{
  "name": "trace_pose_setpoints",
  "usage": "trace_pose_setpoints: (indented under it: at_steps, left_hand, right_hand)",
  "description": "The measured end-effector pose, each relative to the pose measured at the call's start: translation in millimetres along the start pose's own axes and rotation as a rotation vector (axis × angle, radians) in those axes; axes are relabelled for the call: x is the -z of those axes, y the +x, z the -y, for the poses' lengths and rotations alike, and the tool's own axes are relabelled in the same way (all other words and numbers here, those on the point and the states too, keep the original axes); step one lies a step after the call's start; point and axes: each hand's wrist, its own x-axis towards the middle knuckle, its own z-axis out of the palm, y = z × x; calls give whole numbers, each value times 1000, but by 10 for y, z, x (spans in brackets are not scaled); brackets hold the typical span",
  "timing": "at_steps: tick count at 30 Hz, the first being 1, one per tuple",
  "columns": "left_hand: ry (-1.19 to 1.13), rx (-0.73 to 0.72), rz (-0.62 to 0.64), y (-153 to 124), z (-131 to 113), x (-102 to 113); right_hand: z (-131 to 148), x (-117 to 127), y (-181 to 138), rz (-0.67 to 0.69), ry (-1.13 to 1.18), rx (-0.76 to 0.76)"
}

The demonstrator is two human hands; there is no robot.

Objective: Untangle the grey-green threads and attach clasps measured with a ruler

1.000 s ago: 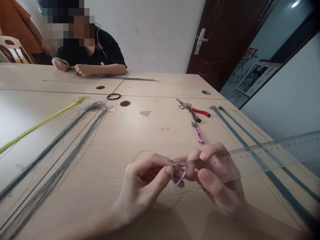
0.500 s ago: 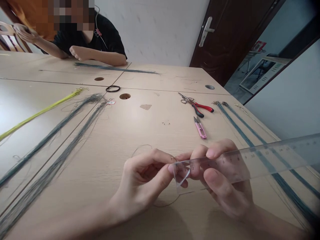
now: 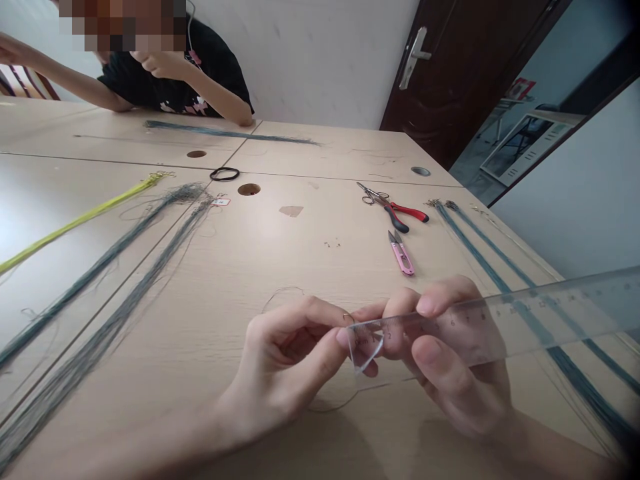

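Note:
My right hand (image 3: 457, 360) grips a clear plastic ruler (image 3: 530, 313) between thumb and fingers. The ruler slants up to the right, its zero end at the left. There my left hand (image 3: 295, 353) pinches a small fish hook (image 3: 347, 316), whose bent tip shows above the thumb and forefinger; the rest is hidden. A thin fishing line (image 3: 345, 404) curves below the hands, and another stretch arcs behind the left hand. Part of my right hand shows through the ruler.
Pink thread snips (image 3: 401, 253), red-and-black pliers (image 3: 400, 213) and small scissors (image 3: 367, 193) lie ahead. Bundles of blue-green line (image 3: 483, 257) lie right, a grey bundle (image 3: 150, 287) and yellow bundle (image 3: 90, 217) left. Across the table (image 3: 260, 253) sits a person (image 3: 220, 73).
My hands, the hook and the ruler stay almost still, the ruler tilting slightly. Across the table, the person has raised one hand toward the head and stretched the other arm sideways.

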Motion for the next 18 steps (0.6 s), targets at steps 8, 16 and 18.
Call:
trace_pose_setpoints:
  at_steps: [8, 16, 18]
  left_hand:
    - [17, -5, -1, 1, 3, 4]
    - [17, -1, 15, -7, 15, 19]
    - [20, -3, 16, -2, 16, 19]
  right_hand:
    - [-7, 0, 1, -16, -9, 15]
    - [-7, 2, 2, -1, 2, 10]
    - [-4, 0, 1, -6, -4, -1]
